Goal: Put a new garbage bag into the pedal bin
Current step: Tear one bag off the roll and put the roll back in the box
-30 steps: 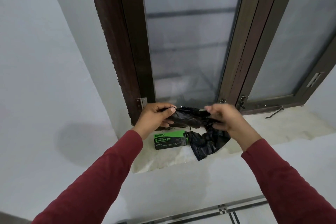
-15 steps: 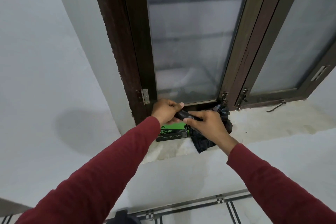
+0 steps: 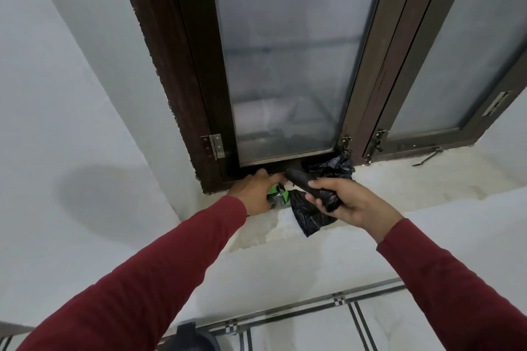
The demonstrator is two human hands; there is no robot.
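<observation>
Right hand (image 3: 352,202) gripping rolled black garbage bag (image 3: 306,182), left hand (image 3: 255,189) covering green box (image 3: 275,194), its grip unclear.

A single head-worn, wide-angle camera gives the only view. It looks forward and slightly down from above the person's outstretched arms, facing a window (image 3: 279,65) set in a white wall. The window sill (image 3: 399,179) crosses the middle of the picture, close enough that both hands reach its near edge. The dark window frame (image 3: 182,80) bows with the lens and runs off the top edge. Along the bottom edge a strip of tiled floor (image 3: 399,330) shows below the sill's wall. Both red sleeves (image 3: 137,288) enter from the lower corners.
</observation>
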